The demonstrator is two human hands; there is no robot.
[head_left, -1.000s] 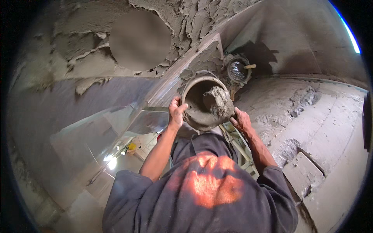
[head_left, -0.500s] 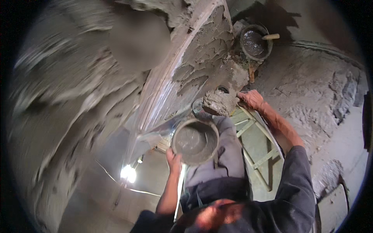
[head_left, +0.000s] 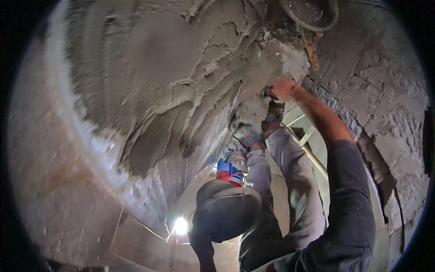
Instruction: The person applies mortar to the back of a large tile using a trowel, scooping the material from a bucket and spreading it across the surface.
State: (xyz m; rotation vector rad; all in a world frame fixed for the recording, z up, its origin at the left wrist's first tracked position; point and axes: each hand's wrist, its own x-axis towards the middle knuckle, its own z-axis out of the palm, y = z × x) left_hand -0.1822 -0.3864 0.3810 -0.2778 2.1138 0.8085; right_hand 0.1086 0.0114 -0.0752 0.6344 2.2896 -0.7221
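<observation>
A dark round mortar bucket (head_left: 229, 211) is in my left hand (head_left: 202, 242), which supports it from the side and below in deep shadow. The inside of the bucket is turned out of sight. My right hand (head_left: 284, 89) reaches forward, closed around a trowel (head_left: 267, 92); only a small dark part of it shows by the fingers, and the blade is hard to make out. Beneath that hand are my feet in sandals (head_left: 247, 134). Left of it rises a wall (head_left: 195, 86) coated with wet, ridged grey mortar.
A large bucket (head_left: 335, 16) stands at the top right, beside a rusty-looking tool handle (head_left: 311, 53). Between my legs and the rough right-hand surface (head_left: 362, 104) runs a pale ladder-like frame (head_left: 312, 156). A blue and red pail (head_left: 229, 172) sits lower down. A bright lamp (head_left: 181, 225) hangs with wires.
My view has swung toward the mortared wall. The bucket in my left hand has tipped, hiding its inside. My right hand has shifted up and left in view; the mortar heap no longer shows plainly.
</observation>
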